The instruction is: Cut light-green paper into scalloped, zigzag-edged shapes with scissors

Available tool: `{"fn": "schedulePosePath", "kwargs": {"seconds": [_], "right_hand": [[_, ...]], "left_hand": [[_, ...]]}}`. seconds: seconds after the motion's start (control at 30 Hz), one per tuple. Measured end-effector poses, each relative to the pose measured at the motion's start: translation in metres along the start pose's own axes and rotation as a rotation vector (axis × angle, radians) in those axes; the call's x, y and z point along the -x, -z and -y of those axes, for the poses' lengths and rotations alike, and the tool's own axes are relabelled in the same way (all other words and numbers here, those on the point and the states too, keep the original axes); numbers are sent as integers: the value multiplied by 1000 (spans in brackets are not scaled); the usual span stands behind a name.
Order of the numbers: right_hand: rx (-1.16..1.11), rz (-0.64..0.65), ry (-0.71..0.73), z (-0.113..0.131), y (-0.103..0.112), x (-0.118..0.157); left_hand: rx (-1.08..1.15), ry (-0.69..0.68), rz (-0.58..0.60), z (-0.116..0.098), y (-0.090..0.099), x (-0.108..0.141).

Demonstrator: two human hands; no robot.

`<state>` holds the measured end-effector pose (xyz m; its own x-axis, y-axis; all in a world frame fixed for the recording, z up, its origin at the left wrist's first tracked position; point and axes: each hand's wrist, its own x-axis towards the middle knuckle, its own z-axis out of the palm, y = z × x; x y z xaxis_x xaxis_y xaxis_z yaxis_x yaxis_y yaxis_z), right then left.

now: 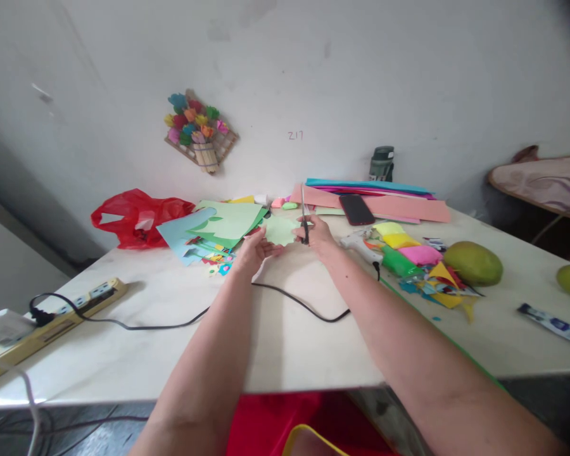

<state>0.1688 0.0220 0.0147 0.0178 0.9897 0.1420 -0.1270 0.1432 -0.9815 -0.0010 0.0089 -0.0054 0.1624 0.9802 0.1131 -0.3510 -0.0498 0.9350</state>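
Your right hand (319,233) is gripping black-handled scissors (304,230), fingers curling around the handles and blades pointing toward the wall (408,76); how far the blades are parting cannot be told. Your left hand (255,251) is pinching a pale green paper piece (281,232) at its left edge. This wavy-edged piece is spanning the gap between your hands over the white table (304,361), its right edge reaching the scissors.

Left of it, green sheets (230,216) are overlapping a light blue sheet (173,235), and a red plastic bag (126,218) is lying beyond. To the right, a dark phone (356,209) is resting on pink paper (408,208). Nearer you, a green fruit (474,263) is sitting beside a pink packet (420,254).

Regarding markings: the wall is bearing handwriting (295,135) reading "217". A blue-and-white tube (555,325) at far right is showing print too small to read. A white adapter (4,328) by the power strip (61,328) is carrying blurred print, likewise illegible.
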Motion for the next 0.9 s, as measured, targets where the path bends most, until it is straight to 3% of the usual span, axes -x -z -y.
{"fn": "schedulePosePath", "kwargs": {"seconds": [0.13,0.3,0.43,0.63,0.73,0.9], "right_hand": [[-33,-79,95,-1,-4,-2],[32,-70,152,-6,-6,-3],[42,-60,178,-10,-7,-4],[146,-62,15,-13,-8,-5],[270,34,-75,-10,-7,0],[227,286,-198,-3,-6,12]], "left_hand": [[47,27,102,5,-13,2],[-82,44,-11,10,-19,4],[-57,66,-26,10,-16,3],[-18,-11,-124,13,-12,-1],[37,-80,-164,16,-9,-5],[127,-142,-246,14,-7,-6]]}}
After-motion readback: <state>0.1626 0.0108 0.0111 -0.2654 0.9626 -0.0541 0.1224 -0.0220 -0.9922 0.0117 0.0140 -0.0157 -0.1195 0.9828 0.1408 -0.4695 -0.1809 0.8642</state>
